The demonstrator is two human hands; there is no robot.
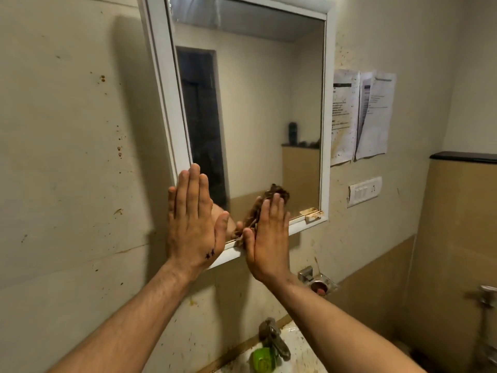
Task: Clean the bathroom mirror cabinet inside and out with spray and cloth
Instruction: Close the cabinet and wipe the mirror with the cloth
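Spattered bathroom wall carries the mirror cabinet, whose door looks closed. The left hand lies flat, fingers straight, on the frame's lower-left corner. The right hand — also flat, gripping nothing — presses the brown cloth against the glass near its bottom edge. Unpinched, that cloth could slip toward the sink — or, if already grubby, smear the glass.

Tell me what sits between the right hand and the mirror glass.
A brown cloth, pressed by the flat right hand against the lower mirror glass. The head view shows it poking out above and to the left of that hand.
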